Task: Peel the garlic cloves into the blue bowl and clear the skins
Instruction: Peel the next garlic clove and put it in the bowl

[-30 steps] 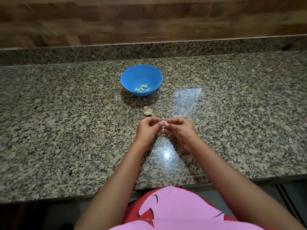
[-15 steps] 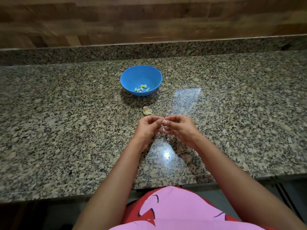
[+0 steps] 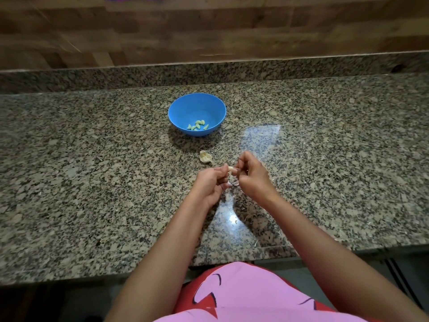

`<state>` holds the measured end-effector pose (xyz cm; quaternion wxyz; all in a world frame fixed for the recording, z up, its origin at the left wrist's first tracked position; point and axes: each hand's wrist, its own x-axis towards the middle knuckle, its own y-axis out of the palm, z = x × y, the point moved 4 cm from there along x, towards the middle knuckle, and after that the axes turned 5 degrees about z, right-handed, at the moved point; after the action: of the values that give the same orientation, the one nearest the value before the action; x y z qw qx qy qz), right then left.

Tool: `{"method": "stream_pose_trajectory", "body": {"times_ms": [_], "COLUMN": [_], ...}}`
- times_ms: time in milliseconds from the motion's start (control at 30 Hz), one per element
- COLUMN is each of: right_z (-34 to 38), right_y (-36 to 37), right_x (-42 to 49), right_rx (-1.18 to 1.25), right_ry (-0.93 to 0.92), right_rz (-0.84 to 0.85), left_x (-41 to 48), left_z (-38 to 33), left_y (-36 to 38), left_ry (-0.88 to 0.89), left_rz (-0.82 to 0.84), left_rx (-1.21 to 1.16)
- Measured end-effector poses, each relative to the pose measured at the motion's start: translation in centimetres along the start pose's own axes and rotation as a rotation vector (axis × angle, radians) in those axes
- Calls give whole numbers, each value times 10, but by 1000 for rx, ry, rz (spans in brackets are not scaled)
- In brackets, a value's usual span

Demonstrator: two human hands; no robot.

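Speckled granite countertop fills most of the view, with a wood-panel wall behind it. A pink and red garment shows at the bottom edge, both forearms reaching in over the counter.

The blue bowl stands upright toward the back of the counter, well apart from the hands. The peeled cloves sit in a small cluster at its bottom.

The left hand and right hand meet just above the counter in front of the bowl, fingers curled. Both pinch one garlic clove between their fingertips, left from one end and right from the other. Can't tell how much skin is on it.

A partial garlic bulb lies on the counter between bowl and hands, near the left fingertips, not touching. A skin scrap shows just below the hands. Can't tell if it is held or lying loose. A tiny skin flake sits near the counter's front edge.
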<state>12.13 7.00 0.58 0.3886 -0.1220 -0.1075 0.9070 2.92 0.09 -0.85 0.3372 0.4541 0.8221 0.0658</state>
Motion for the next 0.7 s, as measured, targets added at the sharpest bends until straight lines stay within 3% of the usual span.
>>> {"method": "stream_pose_trajectory", "body": {"times_ms": [67,167,233,367,467,533,600,700], "right_z": [-1,-4,-6,-4,-2,-2,-4,-7], "right_y": [-2,-2,0,-2,-3,-5,-8,-11], "right_x": [0,2,1,1,3,4,4,5], "right_rx": [143,587,714,271,262,301,308,292], "right_ry": [13,88,126,58,45,44,38,57], "right_rz": [-1,59,84,20,35,40,43,50], "left_x": [0,0,0,0,2,4,4,5], "left_z": [-1,-3,-3,0,-3,-9,-15,-19], "left_y": [0,-2,-2,-2,-4,-7,-10,-12], "left_ry": [-49,-86,-84,-32,-24,37,154,288], "left_rz": [40,112,100,-57,-56,3,48,12], "left_rx": [-44,-115,-132,-94,-94,70,402,795]}}
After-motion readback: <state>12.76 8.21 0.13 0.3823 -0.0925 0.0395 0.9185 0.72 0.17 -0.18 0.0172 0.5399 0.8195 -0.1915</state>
